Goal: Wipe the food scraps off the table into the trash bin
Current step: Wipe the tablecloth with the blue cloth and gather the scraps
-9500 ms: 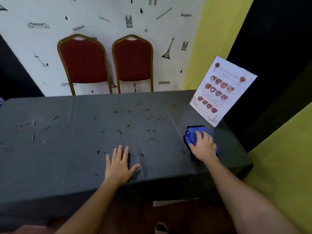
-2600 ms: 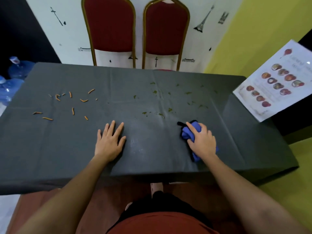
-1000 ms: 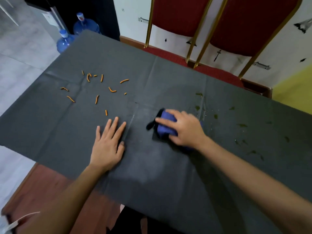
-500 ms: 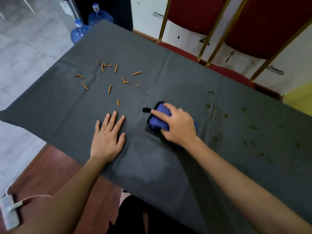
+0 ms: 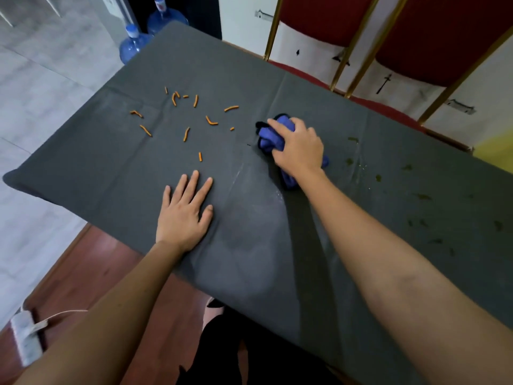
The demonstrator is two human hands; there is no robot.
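A table under a dark grey cloth [image 5: 277,79] fills the view. My right hand [image 5: 298,148] presses a bunched blue rag [image 5: 270,134] onto the cloth near the middle. Several orange scraps [image 5: 186,133] lie scattered just left of the rag. Small green scraps [image 5: 352,139] and smears sit to the right of my right arm. Flat on the cloth near the front edge rests my left hand [image 5: 184,215], fingers spread, holding nothing. No trash bin is in view.
Two red chairs with gold frames [image 5: 338,73] stand behind the table's far side against a white wall. Two blue water bottles [image 5: 134,43] stand on the tiled floor past the table's left end. A white power strip [image 5: 25,339] lies on the wooden floor at lower left.
My right hand has slid the blue rag leftward across the cloth, from the right side to close beside the orange scraps. My left hand has stayed flat near the front edge.
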